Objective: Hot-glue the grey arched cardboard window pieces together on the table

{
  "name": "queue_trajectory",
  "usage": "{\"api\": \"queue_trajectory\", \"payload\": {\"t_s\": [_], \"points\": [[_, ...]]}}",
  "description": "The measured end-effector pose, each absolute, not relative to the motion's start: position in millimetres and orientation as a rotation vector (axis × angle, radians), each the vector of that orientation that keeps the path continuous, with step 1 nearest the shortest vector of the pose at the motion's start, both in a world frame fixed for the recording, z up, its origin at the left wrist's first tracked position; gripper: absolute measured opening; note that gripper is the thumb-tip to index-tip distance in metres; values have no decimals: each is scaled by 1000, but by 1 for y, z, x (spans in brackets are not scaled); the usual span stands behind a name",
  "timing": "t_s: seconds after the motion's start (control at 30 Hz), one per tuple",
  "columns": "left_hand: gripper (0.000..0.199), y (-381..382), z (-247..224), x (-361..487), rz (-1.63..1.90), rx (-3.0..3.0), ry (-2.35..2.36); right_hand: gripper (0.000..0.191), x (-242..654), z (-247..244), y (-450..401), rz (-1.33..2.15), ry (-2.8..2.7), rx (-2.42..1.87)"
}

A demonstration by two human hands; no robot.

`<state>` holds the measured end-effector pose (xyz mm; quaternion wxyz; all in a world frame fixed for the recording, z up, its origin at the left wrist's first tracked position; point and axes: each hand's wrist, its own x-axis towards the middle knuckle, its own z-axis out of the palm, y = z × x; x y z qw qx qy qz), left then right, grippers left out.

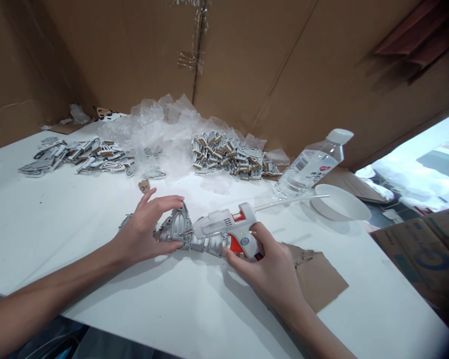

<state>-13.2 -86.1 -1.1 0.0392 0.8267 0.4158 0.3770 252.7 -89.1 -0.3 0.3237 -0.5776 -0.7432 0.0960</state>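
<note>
White-and-orange glue gun (224, 227) sits in my right hand (275, 264), fingers wrapped on its grip, at frame centre; my left hand (144, 229), half open, pinches a grey arched piece (180, 222) just left of the nozzle

Two piles on the flat white counter (190, 309), crumpled clear plastic bags (164, 129) between
Flat grey pieces (54, 155) left, small grey-brown pieces (228, 154) right; tall brown cardboard wall (247, 60) behind; clear plastic bottle (310, 167), then round white bowl (344, 203), further right; before the right pile, white-and-orange plastic glue gun (230, 228), left of the torn brown cardboard piece (322, 280)
</note>
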Motion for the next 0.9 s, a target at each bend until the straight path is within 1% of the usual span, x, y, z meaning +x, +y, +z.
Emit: {"api": "queue_trajectory", "payload": {"t_s": [0.2,0.53,0.8,0.9], "points": [[65,-84,-1,-17,1127,2541,1289,32,255,5,-89,259,-1969,-1552],[65,-82,-1,-21,1121,2525,1326,28,255,3,-88,265,-1934,-1517],[64,-83,-3,-19,1017,2469,1468,30,254,7,-89,306,-1922,-1525],[66,-84,-2,-15,959,2451,1467,32,253,8,-89,287,-1891,-1537]]}}
